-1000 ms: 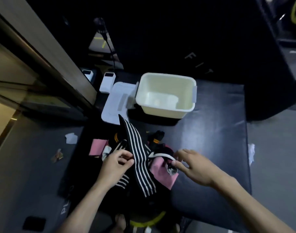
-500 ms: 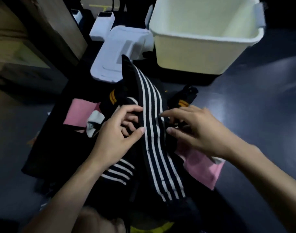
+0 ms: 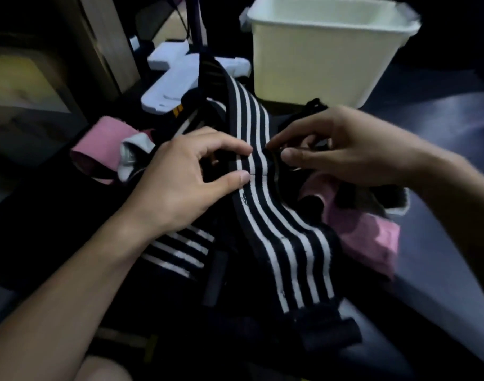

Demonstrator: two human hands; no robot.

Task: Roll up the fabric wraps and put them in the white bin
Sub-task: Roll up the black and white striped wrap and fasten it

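Bin (image 3: 318, 64) nearer, rim cropped | hands' grip on striped wrap (image 3: 276, 221) blurred

Black-and-white striped wrap (image 3: 265, 188), cream bin (image 3: 312, 59)

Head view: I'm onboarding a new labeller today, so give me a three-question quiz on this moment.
1. True or false: the black-and-white striped wrap is already rolled up.
2. Which hand pinches the striped wrap's left edge? A) left hand B) right hand
3. Fill in: the white bin stands ____ the pile of wraps, as seen from the person.

Key: 1. False, it lies stretched out flat. 2. A; the right hand pinches its right edge. 3. Beyond.
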